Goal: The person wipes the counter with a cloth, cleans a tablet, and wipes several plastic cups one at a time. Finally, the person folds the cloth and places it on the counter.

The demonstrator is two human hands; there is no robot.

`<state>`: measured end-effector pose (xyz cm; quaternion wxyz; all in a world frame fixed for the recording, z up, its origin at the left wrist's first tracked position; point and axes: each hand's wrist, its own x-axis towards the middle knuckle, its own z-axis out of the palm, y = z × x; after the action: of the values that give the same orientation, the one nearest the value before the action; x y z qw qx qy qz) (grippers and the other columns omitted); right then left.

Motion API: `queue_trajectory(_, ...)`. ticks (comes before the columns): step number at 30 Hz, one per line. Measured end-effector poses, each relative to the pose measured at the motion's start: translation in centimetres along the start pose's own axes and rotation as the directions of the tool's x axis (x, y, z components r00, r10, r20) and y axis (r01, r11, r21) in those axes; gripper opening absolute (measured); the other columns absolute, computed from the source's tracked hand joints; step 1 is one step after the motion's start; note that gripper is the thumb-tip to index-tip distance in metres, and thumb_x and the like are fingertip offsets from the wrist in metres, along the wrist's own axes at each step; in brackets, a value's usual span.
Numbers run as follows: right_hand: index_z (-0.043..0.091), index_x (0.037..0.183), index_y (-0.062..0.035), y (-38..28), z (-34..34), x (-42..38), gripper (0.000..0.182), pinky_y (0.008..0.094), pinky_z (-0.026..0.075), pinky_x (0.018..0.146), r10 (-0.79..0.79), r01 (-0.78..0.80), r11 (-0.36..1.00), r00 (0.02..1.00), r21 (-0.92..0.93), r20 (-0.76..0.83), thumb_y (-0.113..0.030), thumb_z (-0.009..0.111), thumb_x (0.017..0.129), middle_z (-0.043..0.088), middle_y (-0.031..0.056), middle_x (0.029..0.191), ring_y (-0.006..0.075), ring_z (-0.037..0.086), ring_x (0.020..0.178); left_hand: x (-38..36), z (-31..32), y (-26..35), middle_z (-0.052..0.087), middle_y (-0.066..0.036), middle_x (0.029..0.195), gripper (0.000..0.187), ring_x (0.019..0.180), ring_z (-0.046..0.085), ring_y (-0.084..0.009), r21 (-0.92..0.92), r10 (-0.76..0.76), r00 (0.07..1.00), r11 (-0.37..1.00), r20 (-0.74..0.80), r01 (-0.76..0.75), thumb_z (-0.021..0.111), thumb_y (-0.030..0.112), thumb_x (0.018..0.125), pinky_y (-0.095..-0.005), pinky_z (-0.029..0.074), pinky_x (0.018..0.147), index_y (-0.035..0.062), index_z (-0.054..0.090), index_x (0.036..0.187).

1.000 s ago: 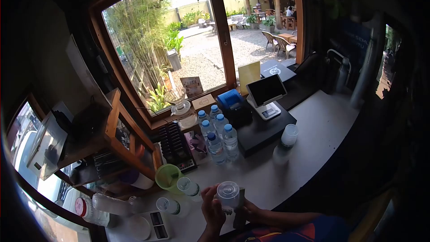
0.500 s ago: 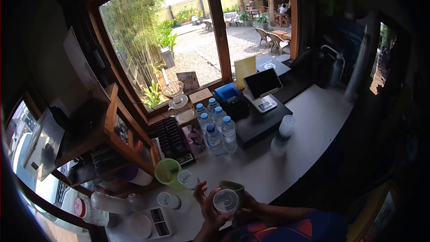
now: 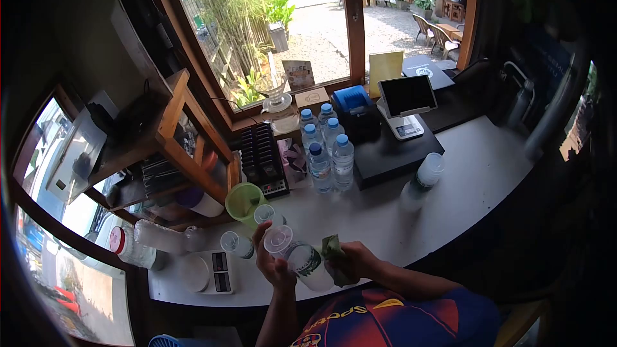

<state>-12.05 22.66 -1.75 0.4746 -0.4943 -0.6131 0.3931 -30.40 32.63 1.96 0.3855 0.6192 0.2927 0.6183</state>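
Observation:
My left hand (image 3: 275, 266) is closed around a clear plastic cup (image 3: 305, 262) with green print on its side. The cup is tilted, its narrower-looking round end toward the upper left. A folded green cloth (image 3: 333, 254) is gripped in my right hand (image 3: 357, 260), close beside the cup's other end. Two more clear cups stand just left of my left hand: one printed cup (image 3: 236, 245) on the counter and another cup (image 3: 266, 214) by a light green plastic container (image 3: 244, 202).
Capped water bottles (image 3: 321, 166) stand below the window, left of a tablet stand (image 3: 407, 99) on a black box. A stack of cups (image 3: 423, 178) is at the right on the white counter (image 3: 472, 173). A scale (image 3: 220, 272) and a lidded jar (image 3: 128, 247) sit lower left.
The cup has turned from facing the camera to lying tilted sideways, showing its printed side. My right hand with the cloth has moved from behind the cup to its right. The view has shifted.

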Motion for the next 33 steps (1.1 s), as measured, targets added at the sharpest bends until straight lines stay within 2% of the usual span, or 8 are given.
queue_trajectory(3, 0.065, 0.108, -0.0028, 1.3, -2.8, -0.6, 0.017, 0.0315, 0.052, 0.072, 0.095, -0.091, 0.996, 0.970, 0.024, -0.223, -0.012, 0.068, 0.095, 0.070, 0.0078, 0.087, 0.0116, 0.063, 0.076, -0.4, 0.5, -2.1, 0.051, -0.016, 0.130, 0.096, 0.123, 0.052, -0.0269, -0.048, -0.092, 0.995, 0.995, -0.038, 0.090, 0.051, 0.080, 0.086, -0.0428, 0.045, 0.099, -0.0079, 0.055, 0.126)
queue_trajectory(7, 0.065, 0.108, -0.0003, 0.8, -7.2, -2.5, 0.024, 0.0267, 0.048, 0.084, 0.158, 0.079, 0.880, 0.882, 0.469, -0.444, -0.023, 0.059, 0.103, 0.067, 0.0014, 0.098, 0.0079, 0.059, 0.094, -0.1, 3.3, -5.8, 0.052, -0.012, 0.126, 0.091, 0.119, 0.053, -0.0235, 0.081, -0.038, 0.998, 0.996, -0.040, 0.041, 0.068, 0.068, 0.084, -0.0398, 0.043, 0.102, -0.0049, 0.048, 0.134)
queue_trajectory(15, 0.062, 0.117, -0.0002, 0.3, -15.9, -8.9, 0.037, 0.0296, 0.049, 0.088, -0.023, 0.309, 0.885, 0.776, 0.348, -0.631, -0.033, 0.062, 0.101, 0.067, 0.0050, 0.107, 0.0113, 0.060, 0.100, 1.7, 7.0, -12.3, 0.049, -0.021, 0.136, 0.079, 0.125, 0.054, -0.0334, 0.427, -0.001, 0.999, 0.904, -0.041, 0.018, 0.071, 0.044, 0.092, -0.0446, 0.042, 0.107, -0.0032, 0.039, 0.146)
queue_trajectory(18, 0.049, 0.134, -0.0051, 3.7, -19.1, -11.8, 0.049, 0.0410, 0.048, 0.098, -0.050, 0.360, 0.891, 0.684, 0.277, -0.728, -0.041, 0.054, 0.103, 0.059, 0.0103, 0.124, 0.0226, 0.060, 0.112, 2.4, 7.8, -11.8, 0.034, -0.026, 0.152, 0.086, 0.139, 0.041, -0.0386, 0.471, -0.001, 0.997, 0.881, -0.071, 0.035, 0.070, 0.036, 0.094, -0.0470, 0.036, 0.114, -0.0017, 0.021, 0.154)
queue_trajectory(21, 0.042, 0.147, -0.0126, 5.0, -23.2, -14.4, 0.063, 0.0501, 0.042, 0.109, 0.173, 0.588, 0.503, 0.649, 0.633, -0.741, -0.057, 0.040, 0.103, 0.053, 0.0115, 0.138, 0.0299, 0.052, 0.128, 2.1, 9.6, -10.3, 0.027, -0.027, 0.155, 0.085, 0.143, 0.034, -0.0411, 0.675, 0.191, 0.976, 0.734, -0.104, -0.071, 0.066, 0.034, 0.096, -0.0513, 0.031, 0.116, -0.0013, 0.016, 0.155)
queue_trajectory(23, 0.040, 0.149, -0.0138, 1.1, -26.1, -15.0, 0.065, 0.0502, 0.041, 0.109, 0.062, 0.703, 0.342, 0.646, 0.624, -0.761, -0.060, 0.039, 0.103, 0.051, 0.0103, 0.142, 0.0290, 0.051, 0.129, 1.2, 11.5, -7.9, 0.029, -0.026, 0.153, 0.081, 0.141, 0.036, -0.0412, 0.741, 0.319, 0.942, 0.658, -0.108, -0.138, 0.065, 0.034, 0.097, -0.0524, 0.031, 0.116, -0.0015, 0.019, 0.154)
queue_trajectory(27, 0.037, 0.150, -0.0145, 1.0, -30.7, -17.4, 0.064, 0.0488, 0.044, 0.107, 0.019, 0.773, 0.445, 0.496, 0.452, -0.868, -0.059, 0.037, 0.103, 0.048, 0.0100, 0.144, 0.0283, 0.052, 0.129, -2.7, 20.0, -3.9, 0.038, -0.024, 0.147, 0.086, 0.137, 0.041, -0.0374, 0.209, 0.155, 0.967, 0.958, 0.205, -0.197, 0.069, 0.048, 0.092, -0.0490, 0.034, 0.113, -0.0003, 0.028, 0.149)
queue_trajectory(33, 0.030, 0.154, -0.0166, 4.4, -33.0, -19.5, 0.066, 0.0497, 0.042, 0.109, 0.224, 0.628, 0.473, 0.593, 0.618, -0.774, -0.058, 0.040, 0.103, 0.042, 0.0115, 0.147, 0.0297, 0.047, 0.132, -5.0, 33.0, -1.1, 0.044, -0.023, 0.146, 0.096, 0.136, 0.045, -0.0333, 0.182, -0.088, 0.822, 0.983, 0.563, -0.020, 0.081, 0.043, 0.082, -0.0444, 0.035, 0.114, 0.0000, 0.028, 0.150)
